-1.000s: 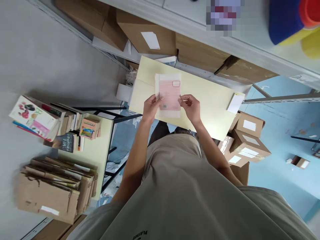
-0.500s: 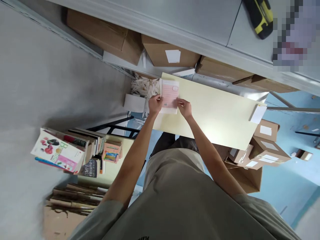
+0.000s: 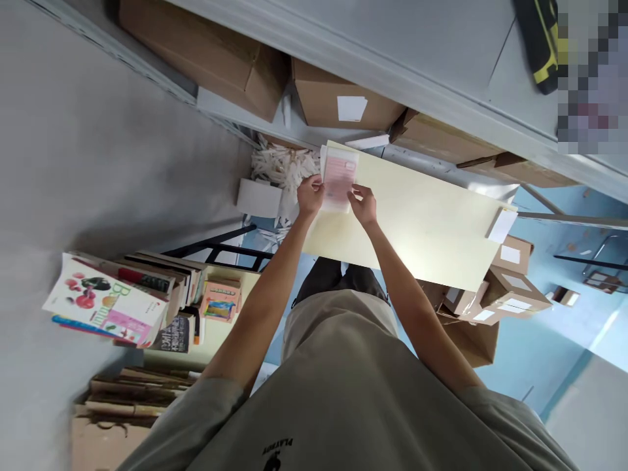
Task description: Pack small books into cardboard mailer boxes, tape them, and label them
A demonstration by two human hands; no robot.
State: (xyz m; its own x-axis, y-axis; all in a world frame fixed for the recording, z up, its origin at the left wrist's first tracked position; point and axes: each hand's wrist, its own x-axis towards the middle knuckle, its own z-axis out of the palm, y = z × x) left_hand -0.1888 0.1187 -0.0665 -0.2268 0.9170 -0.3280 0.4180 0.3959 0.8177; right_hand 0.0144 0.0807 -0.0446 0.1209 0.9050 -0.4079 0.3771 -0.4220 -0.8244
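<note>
A pink phone case in a clear plastic sleeve (image 3: 338, 178) is held over the far left corner of a pale yellow table (image 3: 422, 226). My left hand (image 3: 310, 195) pinches the sleeve's left edge. My right hand (image 3: 364, 204) grips its lower right edge. Both arms stretch forward from my grey shirt. The case's camera cut-out points away from me.
Cardboard boxes (image 3: 338, 101) sit under a grey shelf behind the table. A heap of white paper strips (image 3: 282, 169) lies left of the table. Books (image 3: 112, 301) stack on a side table at left. Smaller labelled boxes (image 3: 510, 288) sit at right. A white slip (image 3: 501, 226) lies on the table's right end.
Both hands carried the sleeved case farther forward and to the left end of the table. The view tilted, bringing the paper strips and a yellow-black tool on the shelf into sight.
</note>
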